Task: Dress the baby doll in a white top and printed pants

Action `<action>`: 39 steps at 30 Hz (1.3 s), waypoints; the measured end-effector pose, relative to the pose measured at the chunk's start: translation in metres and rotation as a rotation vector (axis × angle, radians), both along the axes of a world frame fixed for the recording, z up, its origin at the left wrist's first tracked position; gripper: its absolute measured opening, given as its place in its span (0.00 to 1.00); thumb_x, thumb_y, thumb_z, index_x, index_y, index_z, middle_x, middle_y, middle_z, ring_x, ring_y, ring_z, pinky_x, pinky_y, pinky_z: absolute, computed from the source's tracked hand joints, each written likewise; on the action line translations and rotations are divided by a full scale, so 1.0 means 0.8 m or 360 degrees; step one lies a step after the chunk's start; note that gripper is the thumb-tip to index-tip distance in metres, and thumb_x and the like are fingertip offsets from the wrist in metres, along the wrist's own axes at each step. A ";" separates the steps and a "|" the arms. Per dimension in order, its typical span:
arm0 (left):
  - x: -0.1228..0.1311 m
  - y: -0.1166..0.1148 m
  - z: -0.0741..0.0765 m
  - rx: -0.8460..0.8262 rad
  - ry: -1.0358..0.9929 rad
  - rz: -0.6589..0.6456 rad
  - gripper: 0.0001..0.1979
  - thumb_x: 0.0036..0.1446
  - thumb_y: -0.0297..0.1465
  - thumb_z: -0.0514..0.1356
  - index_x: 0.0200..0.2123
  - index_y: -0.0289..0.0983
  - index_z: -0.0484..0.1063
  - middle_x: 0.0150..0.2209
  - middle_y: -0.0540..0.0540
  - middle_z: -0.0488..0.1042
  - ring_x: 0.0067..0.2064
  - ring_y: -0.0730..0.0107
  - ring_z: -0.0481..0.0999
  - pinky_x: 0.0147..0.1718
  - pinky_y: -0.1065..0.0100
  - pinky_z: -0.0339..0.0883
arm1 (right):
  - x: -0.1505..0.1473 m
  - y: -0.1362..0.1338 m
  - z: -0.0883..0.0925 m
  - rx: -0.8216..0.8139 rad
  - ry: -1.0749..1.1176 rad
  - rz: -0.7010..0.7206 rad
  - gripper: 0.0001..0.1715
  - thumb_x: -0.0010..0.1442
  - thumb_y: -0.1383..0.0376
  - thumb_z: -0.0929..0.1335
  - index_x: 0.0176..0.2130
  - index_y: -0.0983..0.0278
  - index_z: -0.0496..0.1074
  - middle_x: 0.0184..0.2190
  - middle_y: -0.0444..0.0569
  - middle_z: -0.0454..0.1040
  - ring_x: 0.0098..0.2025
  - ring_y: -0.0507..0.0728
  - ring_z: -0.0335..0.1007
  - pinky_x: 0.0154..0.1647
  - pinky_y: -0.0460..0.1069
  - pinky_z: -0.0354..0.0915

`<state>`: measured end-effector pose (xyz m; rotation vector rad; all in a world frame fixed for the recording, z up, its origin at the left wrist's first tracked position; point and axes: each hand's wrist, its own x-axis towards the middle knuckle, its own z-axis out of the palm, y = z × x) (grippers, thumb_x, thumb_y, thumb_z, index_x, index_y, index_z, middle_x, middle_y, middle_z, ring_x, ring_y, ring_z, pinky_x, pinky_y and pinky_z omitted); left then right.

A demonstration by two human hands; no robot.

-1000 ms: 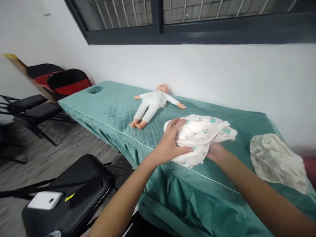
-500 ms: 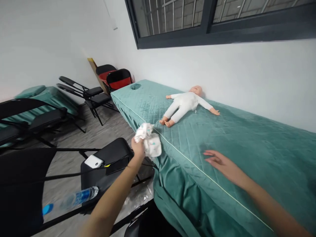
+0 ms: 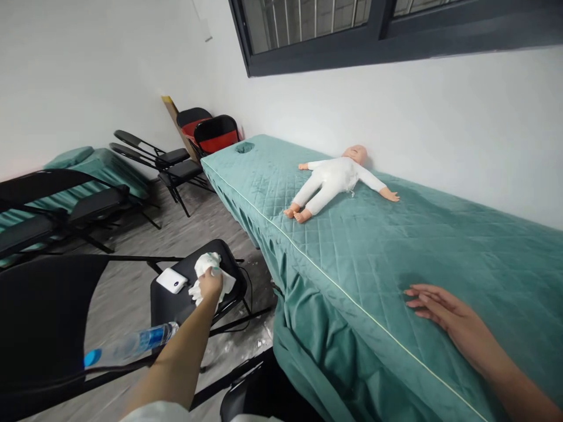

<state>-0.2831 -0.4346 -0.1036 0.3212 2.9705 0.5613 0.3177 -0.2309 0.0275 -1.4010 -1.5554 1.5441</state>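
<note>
A white diaper (image 3: 227, 283) with teal marks lies bunched on the seat of a black folding chair (image 3: 226, 253). My left hand (image 3: 212, 283) has its fingers closed on it from above, hiding part of it. My right hand (image 3: 444, 309) holds nothing; its fingers stretch out a little apart over the green quilted bed cover (image 3: 365, 258). Farther off on the bed, a baby doll (image 3: 332, 179) in white lies on its back, arms spread, head towards the wall and feet towards the near edge.
Beside the diaper on the seat is a white device like a phone or power bank (image 3: 171, 281). A water bottle (image 3: 132, 344) with a blue cap lies at the chair's near side. More folding chairs (image 3: 180, 170) stand left. A window (image 3: 308, 29) is above the bed.
My left hand has carried the diaper from beside the bed edge down and left onto the chair seat. My right hand has shifted right and lower in view. The doll has stayed put.
</note>
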 end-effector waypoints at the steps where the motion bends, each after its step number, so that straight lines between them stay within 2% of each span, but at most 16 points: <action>1: 0.006 0.003 -0.010 -0.0022 -0.0020 -0.0017 0.30 0.58 0.36 0.58 0.62 0.35 0.66 0.60 0.27 0.66 0.56 0.41 0.75 0.51 0.51 0.70 | 0.000 0.001 -0.002 0.0006 -0.0002 0.0002 0.25 0.55 0.43 0.73 0.46 0.54 0.79 0.50 0.51 0.79 0.47 0.64 0.79 0.46 0.54 0.79; 3: 0.014 0.009 -0.024 -0.0050 -0.0057 -0.0026 0.29 0.58 0.36 0.57 0.63 0.39 0.66 0.62 0.29 0.63 0.59 0.42 0.73 0.53 0.51 0.69 | 0.002 0.001 -0.005 0.0013 -0.0002 -0.0002 0.24 0.55 0.43 0.73 0.45 0.54 0.79 0.49 0.52 0.80 0.47 0.64 0.79 0.45 0.54 0.79; 5: 0.017 0.010 -0.030 -0.0082 -0.0061 -0.0037 0.29 0.58 0.35 0.56 0.63 0.42 0.66 0.63 0.32 0.63 0.61 0.42 0.70 0.55 0.48 0.68 | 0.005 0.001 -0.007 0.0015 0.0017 -0.0009 0.25 0.55 0.44 0.73 0.46 0.54 0.79 0.48 0.52 0.80 0.46 0.63 0.79 0.46 0.55 0.79; 11: 0.004 -0.009 -0.024 -0.0187 -0.0032 0.0024 0.30 0.54 0.29 0.56 0.62 0.41 0.67 0.64 0.31 0.62 0.63 0.35 0.66 0.55 0.38 0.64 | 0.010 -0.004 -0.013 0.0022 0.0055 -0.0055 0.26 0.56 0.44 0.73 0.47 0.56 0.78 0.48 0.53 0.80 0.46 0.62 0.78 0.47 0.54 0.77; 17: 0.008 -0.016 -0.026 -0.0182 -0.0004 -0.0038 0.29 0.55 0.31 0.56 0.62 0.41 0.67 0.64 0.31 0.62 0.63 0.36 0.67 0.55 0.41 0.66 | 0.010 -0.006 -0.016 0.0032 0.0109 -0.0092 0.25 0.56 0.46 0.73 0.47 0.57 0.78 0.47 0.54 0.80 0.45 0.62 0.77 0.46 0.54 0.76; 21: 0.012 -0.001 -0.028 -0.0133 -0.0006 -0.0084 0.31 0.53 0.30 0.57 0.62 0.37 0.66 0.63 0.29 0.62 0.60 0.38 0.71 0.54 0.46 0.68 | 0.009 -0.008 -0.014 0.0057 0.0130 -0.0097 0.23 0.57 0.46 0.73 0.46 0.56 0.79 0.46 0.53 0.80 0.44 0.61 0.77 0.46 0.54 0.76; 26: 0.010 0.024 -0.023 -0.0107 -0.0038 -0.0094 0.32 0.51 0.26 0.57 0.61 0.35 0.67 0.62 0.29 0.63 0.57 0.42 0.74 0.55 0.45 0.67 | 0.006 -0.013 -0.009 0.0098 0.0121 -0.0119 0.24 0.56 0.44 0.73 0.44 0.58 0.79 0.43 0.53 0.80 0.42 0.60 0.77 0.45 0.54 0.76; 30: 0.007 0.031 -0.013 -0.0127 -0.0043 -0.0141 0.31 0.51 0.26 0.57 0.61 0.35 0.68 0.61 0.32 0.66 0.56 0.49 0.75 0.54 0.55 0.69 | 0.003 -0.015 -0.004 0.0098 0.0160 -0.0142 0.26 0.55 0.44 0.73 0.43 0.60 0.79 0.42 0.53 0.81 0.40 0.59 0.77 0.43 0.52 0.76; 32: 0.008 0.030 -0.009 -0.0172 -0.0015 -0.0090 0.28 0.53 0.28 0.56 0.59 0.37 0.68 0.61 0.32 0.66 0.60 0.46 0.71 0.56 0.52 0.66 | 0.002 -0.015 -0.003 0.0092 0.0171 -0.0149 0.26 0.55 0.44 0.74 0.43 0.60 0.79 0.41 0.53 0.81 0.39 0.59 0.77 0.43 0.52 0.75; 35: 0.011 0.022 -0.007 -0.0264 0.0052 0.0122 0.26 0.58 0.37 0.55 0.59 0.37 0.66 0.66 0.29 0.59 0.67 0.36 0.59 0.59 0.38 0.59 | 0.003 -0.014 -0.005 0.0082 0.0194 -0.0161 0.26 0.55 0.44 0.74 0.43 0.60 0.79 0.42 0.53 0.81 0.39 0.59 0.77 0.43 0.52 0.75; 37: 0.012 0.014 -0.010 -0.0309 0.0008 0.0213 0.30 0.57 0.46 0.55 0.59 0.36 0.64 0.66 0.27 0.57 0.67 0.32 0.59 0.57 0.34 0.59 | 0.006 -0.014 -0.010 0.0070 0.0222 -0.0178 0.26 0.55 0.45 0.74 0.43 0.60 0.79 0.42 0.53 0.80 0.40 0.59 0.76 0.43 0.52 0.75; 39: 0.011 0.006 -0.014 -0.0335 -0.0104 0.0218 0.35 0.55 0.51 0.57 0.58 0.34 0.65 0.63 0.24 0.62 0.63 0.30 0.64 0.53 0.37 0.64 | 0.009 -0.013 -0.016 0.0053 0.0249 -0.0200 0.26 0.56 0.45 0.74 0.44 0.60 0.79 0.43 0.53 0.80 0.41 0.59 0.76 0.43 0.51 0.75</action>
